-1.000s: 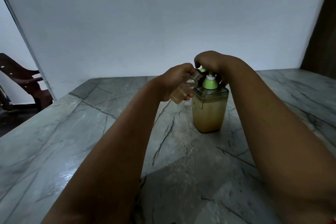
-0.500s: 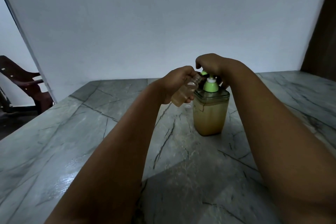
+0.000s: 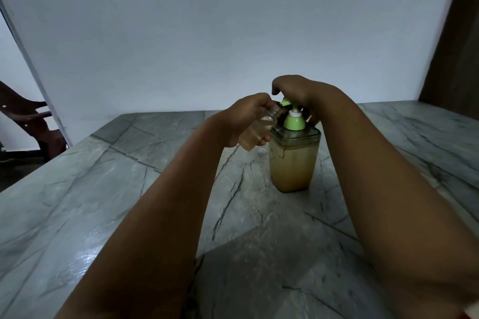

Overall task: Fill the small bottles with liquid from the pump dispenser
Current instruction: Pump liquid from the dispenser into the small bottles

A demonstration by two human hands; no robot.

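Observation:
A square clear pump dispenser [image 3: 294,163] with amber liquid and a green pump head stands on the grey marble table [image 3: 103,202]. My left hand [image 3: 246,118] grips a small clear bottle [image 3: 259,129], tilted, its open neck right at the green spout. The bottle holds amber liquid in its lower part. My right hand [image 3: 298,90] lies over the top of the pump head, fingers bent down on it. The spout tip is partly hidden by my hands.
A white wall stands behind the table's far edge. A dark wooden chair [image 3: 28,122] stands off the table at the far left. A dark panel runs down the right edge of the view.
The pump head sits a little higher under my right hand than before. The whole scene has shifted slightly lower in view. The bottle stays at the spout in my left hand.

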